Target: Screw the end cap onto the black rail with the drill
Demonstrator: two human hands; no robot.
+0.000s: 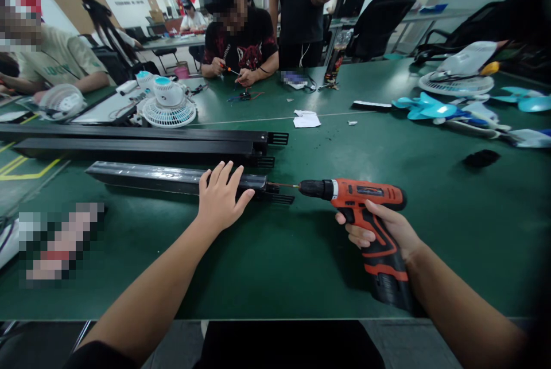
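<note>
My right hand (390, 228) is wrapped round the grip of an orange and black cordless drill (365, 192). From its chuck a long thin bit points left and meets the end of a long black housing (150, 177), though the exact contact point is too small to make out. Across the right part of that housing my left hand (221, 197) lies flat, fingers spread, pressing on its top. A slotted black tab sticks out of the housing's right end, near the bit. Two similar long black housings (193, 146) lie just behind, roughly parallel.
White fan parts (167, 102) sit at the back left of the green table (301, 277). Blue fan blades (426, 106) and a white fan grille (456, 83) lie at right. Paper scraps (306, 119) rest near the middle. Across the table a co-worker (239, 42) holds a screwdriver.
</note>
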